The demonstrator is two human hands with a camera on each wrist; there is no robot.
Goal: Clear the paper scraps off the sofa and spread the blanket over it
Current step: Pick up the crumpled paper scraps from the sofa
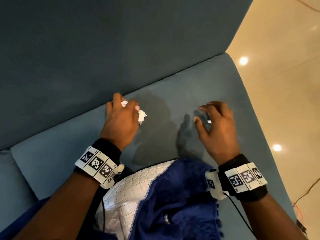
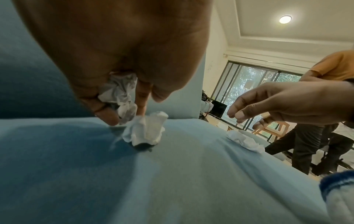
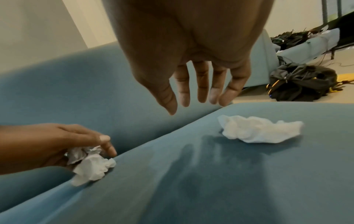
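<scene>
My left hand [image 1: 121, 116] is low at the back of the blue sofa seat [image 1: 72, 144]. It grips a crumpled paper scrap [image 2: 118, 91] in the palm, and its fingertips touch a second white scrap [image 2: 145, 128] lying on the cushion. My right hand [image 1: 216, 122] hovers above the seat with fingers spread and straight [image 3: 201, 87], holding nothing. A third white scrap [image 3: 258, 131] lies on the cushion just under and beyond that hand. The dark blue blanket [image 1: 181, 196], with a white quilted side [image 1: 131, 187], is bunched at the seat's front edge between my forearms.
The sofa backrest [image 1: 103, 49] rises right behind the hands. The seat ends at the right over a glossy beige floor [image 1: 285, 84]. A dark bag [image 3: 300, 81] lies on the floor past the sofa end. Other people stand near a window [image 2: 310, 136].
</scene>
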